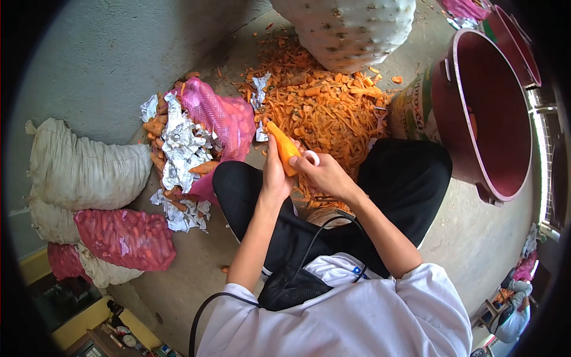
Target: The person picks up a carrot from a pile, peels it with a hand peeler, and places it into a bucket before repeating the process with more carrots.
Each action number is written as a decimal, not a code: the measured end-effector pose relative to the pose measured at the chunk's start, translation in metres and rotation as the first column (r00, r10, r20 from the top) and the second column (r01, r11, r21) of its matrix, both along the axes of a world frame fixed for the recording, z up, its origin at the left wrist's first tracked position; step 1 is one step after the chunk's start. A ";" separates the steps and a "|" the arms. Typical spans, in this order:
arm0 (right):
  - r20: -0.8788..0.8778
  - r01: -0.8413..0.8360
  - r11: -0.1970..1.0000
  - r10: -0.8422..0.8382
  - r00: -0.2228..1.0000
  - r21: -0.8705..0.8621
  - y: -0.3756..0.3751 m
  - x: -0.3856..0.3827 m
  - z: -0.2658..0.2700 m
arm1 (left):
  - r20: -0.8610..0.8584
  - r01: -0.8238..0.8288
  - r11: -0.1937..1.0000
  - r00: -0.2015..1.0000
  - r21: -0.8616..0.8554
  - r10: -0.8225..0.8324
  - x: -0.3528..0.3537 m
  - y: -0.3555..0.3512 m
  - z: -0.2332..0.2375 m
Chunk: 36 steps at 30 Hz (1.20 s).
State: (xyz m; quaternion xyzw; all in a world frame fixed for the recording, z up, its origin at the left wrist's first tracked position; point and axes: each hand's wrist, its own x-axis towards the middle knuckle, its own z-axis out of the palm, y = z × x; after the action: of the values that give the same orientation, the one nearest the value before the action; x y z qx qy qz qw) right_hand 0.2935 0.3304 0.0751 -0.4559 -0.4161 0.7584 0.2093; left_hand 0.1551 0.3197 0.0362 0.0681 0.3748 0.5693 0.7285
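A peeled orange carrot (283, 146) slants across the middle of the view, above a wide heap of orange peelings and cut ends (321, 113). My left hand (276, 172) is closed round its left side. My right hand (324, 174) holds a tool with a pale pink rounded end (310, 157), its thumb against the carrot's lower part; the rest of the tool is hidden by the fingers. Left of the heap lies an open pink mesh bag (220, 113), with unpeeled carrots (156, 126) and crumpled newspaper (181, 140) beside it.
A large maroon tub (443, 101) stands at the right, beside a printed sack (413, 107). A bulging white sack (357, 30) is at the top. White sacks (89, 166) and a red mesh bag of carrots (125, 238) lie at the left. Another person (511, 315) is at the far lower right.
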 end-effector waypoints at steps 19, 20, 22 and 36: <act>-0.808 0.204 0.936 -0.351 0.474 -0.287 -0.002 0.034 0.087 | 0.155 0.243 0.968 0.960 -0.057 -0.232 0.036 -0.048 0.058; -0.809 0.181 0.938 -0.347 0.475 -0.296 -0.001 0.032 0.090 | 0.220 0.250 0.968 0.945 0.000 -0.244 0.035 -0.050 0.056; -0.788 0.186 0.948 -0.319 0.526 -0.259 0.000 0.030 0.090 | 0.166 0.178 0.983 0.972 -0.052 -0.167 0.045 -0.048 0.073; -0.684 0.707 0.706 -0.539 0.491 -0.048 0.083 0.060 0.065 | -0.045 0.337 0.941 0.941 0.043 -0.335 0.039 -0.060 0.072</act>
State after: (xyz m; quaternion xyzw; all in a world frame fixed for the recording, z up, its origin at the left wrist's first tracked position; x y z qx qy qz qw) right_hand 0.3535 0.4137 0.1402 -0.2517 -0.2080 0.6812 0.6552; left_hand 0.1940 0.2595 0.1082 0.1597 0.3569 0.4446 0.8059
